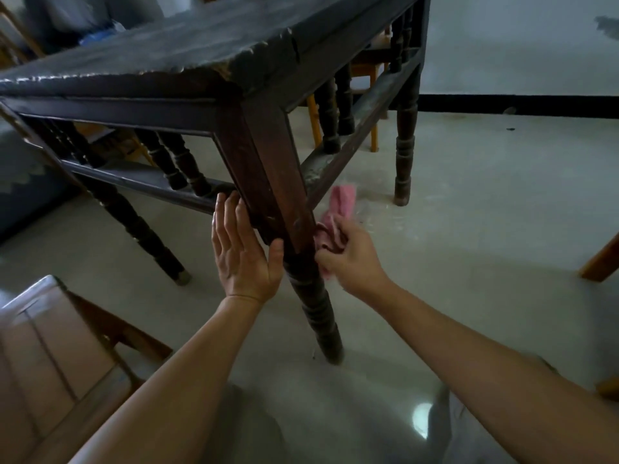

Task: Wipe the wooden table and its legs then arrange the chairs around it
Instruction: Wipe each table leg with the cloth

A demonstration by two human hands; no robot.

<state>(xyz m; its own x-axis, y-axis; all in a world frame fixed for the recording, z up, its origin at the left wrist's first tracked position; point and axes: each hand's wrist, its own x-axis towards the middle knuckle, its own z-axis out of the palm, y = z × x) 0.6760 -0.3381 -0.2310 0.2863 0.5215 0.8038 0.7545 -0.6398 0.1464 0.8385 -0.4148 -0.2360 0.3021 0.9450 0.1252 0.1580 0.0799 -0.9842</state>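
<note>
A dark wooden table (pixel 187 45) with a worn, chipped top fills the upper left. Its near corner leg (pixel 268 175) runs down to a turned foot on the floor. My left hand (pixel 243 249) lies flat and open against the left face of that leg, thumb hooked round the front. My right hand (pixel 348 259) grips a crumpled pink cloth (pixel 338 212) pressed to the leg's right side. A brown wooden chair (pixel 50 356) stands at the lower left. Another lighter chair (pixel 361 82) shows behind the table rails.
Turned spindles and a lower rail (pixel 355 128) join the legs on each side. The far right table leg (pixel 405 139) stands on the pale, glossy floor. A light wooden leg (pixel 599 259) juts in at the right edge. A white wall with a black skirting (pixel 519 103) lies beyond.
</note>
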